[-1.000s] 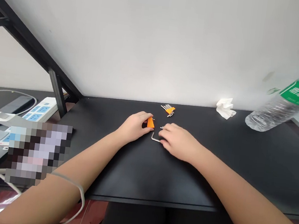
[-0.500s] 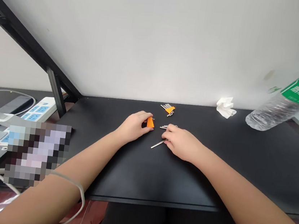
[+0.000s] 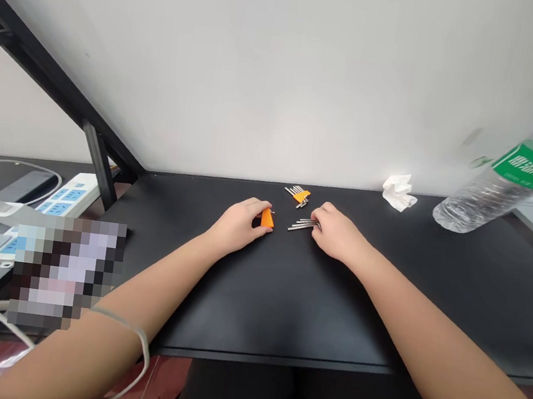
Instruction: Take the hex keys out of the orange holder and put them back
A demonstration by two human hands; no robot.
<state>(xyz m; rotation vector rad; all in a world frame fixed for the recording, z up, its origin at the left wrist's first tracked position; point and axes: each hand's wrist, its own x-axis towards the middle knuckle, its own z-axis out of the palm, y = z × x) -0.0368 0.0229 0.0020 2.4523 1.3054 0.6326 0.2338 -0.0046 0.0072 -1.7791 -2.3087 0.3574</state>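
Note:
My left hand (image 3: pixel 239 225) is closed around an orange hex key holder (image 3: pixel 268 218), pinching it between thumb and fingers; a small metal end sticks out at its right side. To the right, several silver hex keys (image 3: pixel 302 224) lie side by side on the black table, their long arms pointing left. The fingers of my right hand (image 3: pixel 335 231) are closed over the right ends of these keys and hide them. Behind, near the wall, lies a second orange holder (image 3: pixel 301 196) with a fan of hex keys in it.
A crumpled white tissue (image 3: pixel 399 192) and a plastic bottle with a green label (image 3: pixel 517 169) stand by the wall on the right. On the left are a white power strip (image 3: pixel 65 201), cables, a black metal frame (image 3: pixel 100 163) and a pixelated object (image 3: pixel 76 267).
My right hand has moved away from me and slightly right. The long hex key it held out in front now lies with the other keys. My left hand stays where it was.

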